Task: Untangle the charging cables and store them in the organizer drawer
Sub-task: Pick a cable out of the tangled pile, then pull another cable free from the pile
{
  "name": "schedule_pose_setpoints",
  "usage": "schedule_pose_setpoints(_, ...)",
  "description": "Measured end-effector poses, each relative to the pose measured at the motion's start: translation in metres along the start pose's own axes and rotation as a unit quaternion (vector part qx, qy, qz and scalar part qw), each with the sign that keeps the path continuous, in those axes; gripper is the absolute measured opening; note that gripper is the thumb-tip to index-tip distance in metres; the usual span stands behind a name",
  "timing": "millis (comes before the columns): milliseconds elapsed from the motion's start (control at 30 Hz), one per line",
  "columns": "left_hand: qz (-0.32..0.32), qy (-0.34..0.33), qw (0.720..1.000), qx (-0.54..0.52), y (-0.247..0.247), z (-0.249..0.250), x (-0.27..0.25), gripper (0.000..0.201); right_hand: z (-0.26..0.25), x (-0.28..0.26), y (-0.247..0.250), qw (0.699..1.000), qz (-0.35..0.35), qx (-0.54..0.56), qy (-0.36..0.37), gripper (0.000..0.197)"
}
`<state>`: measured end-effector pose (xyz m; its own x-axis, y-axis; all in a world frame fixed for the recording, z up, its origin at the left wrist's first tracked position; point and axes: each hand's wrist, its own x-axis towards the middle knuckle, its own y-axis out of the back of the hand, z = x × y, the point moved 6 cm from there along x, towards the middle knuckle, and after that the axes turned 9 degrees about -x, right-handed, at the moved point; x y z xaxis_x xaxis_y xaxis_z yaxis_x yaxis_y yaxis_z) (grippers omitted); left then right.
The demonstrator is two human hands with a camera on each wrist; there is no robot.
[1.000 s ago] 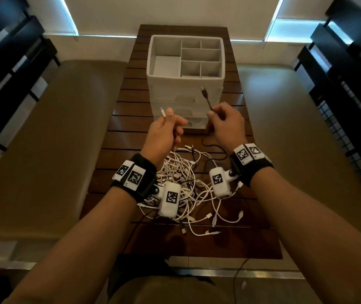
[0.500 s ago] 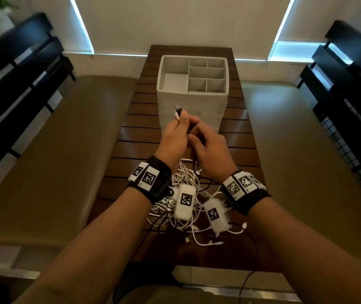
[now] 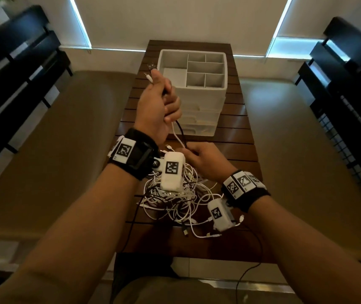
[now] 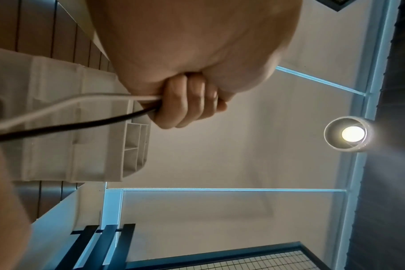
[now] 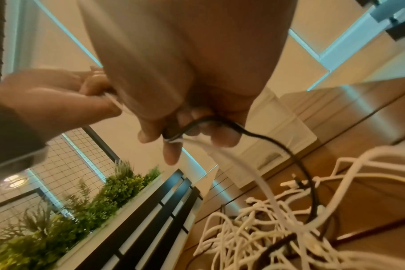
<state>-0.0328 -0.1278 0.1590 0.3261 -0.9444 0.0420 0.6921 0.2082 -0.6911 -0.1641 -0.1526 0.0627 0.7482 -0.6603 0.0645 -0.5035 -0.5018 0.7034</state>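
Note:
My left hand is raised in front of the white organizer and grips a white cable and a black cable together. Their plug ends stick out above the fist. In the left wrist view the fingers curl round both cords. Lower down, my right hand pinches the same two cables just above the tangle of cables on the wooden table. In the right wrist view the black cable and the white cable run out of the curled fingers into the pile.
The organizer has open top compartments and closed drawers on its front. Loose plug ends lie near the table's front edge. Beige benches flank the table, with black slatted furniture on the left and the right.
My left hand has risen up and to the left with both cable ends. My right hand has dropped away from it along the cables toward the tangle.

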Motion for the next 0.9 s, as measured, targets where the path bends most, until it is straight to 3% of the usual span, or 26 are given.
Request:
schedule_pose_setpoints(200,0.011,0.005,0.998,-0.056,0.022,0.015,-0.003,0.051,0.011,0.006,0.030,0.997,0.014,-0.077,-0.006,0.051)
schedule_pose_setpoints(300,0.007,-0.020,0.996,-0.092,0.025,0.051,-0.003,0.054,0.023,-0.009,0.014,0.990,-0.096,-0.098,-0.033,0.051)
schedule_pose_setpoints(367,-0.020,-0.029,0.994,-0.100,0.020,0.070,-0.002,0.055,0.041,-0.029,-0.026,0.971,-0.201,-0.120,-0.056,0.054)
schedule_pose_setpoints(467,-0.046,-0.011,0.997,-0.066,0.009,0.061,-0.005,0.052,0.062,-0.057,-0.095,0.916,-0.302,-0.265,-0.022,0.086)
schedule_pose_setpoints(533,-0.040,0.022,0.998,-0.041,0.006,0.036,-0.011,0.051,0.071,-0.055,-0.118,0.881,-0.273,-0.385,0.019,0.089)
schedule_pose_setpoints(567,-0.034,0.038,0.998,-0.036,0.007,0.024,-0.014,0.050,0.072,-0.049,-0.119,0.878,-0.246,-0.409,0.032,0.084)
schedule_pose_setpoints(633,-0.021,0.057,0.998,-0.027,0.012,0.006,-0.019,0.049,0.074,-0.034,-0.113,0.883,-0.205,-0.421,0.042,0.069)
schedule_pose_setpoints(733,-0.015,0.064,0.998,-0.022,0.018,-0.001,-0.023,0.048,0.088,-0.011,-0.098,0.889,-0.170,-0.425,-0.001,0.055)
schedule_pose_setpoints(900,-0.007,0.045,0.999,-0.026,0.022,0.012,-0.017,0.048,0.096,0.018,-0.083,0.910,-0.151,-0.382,-0.059,0.053)
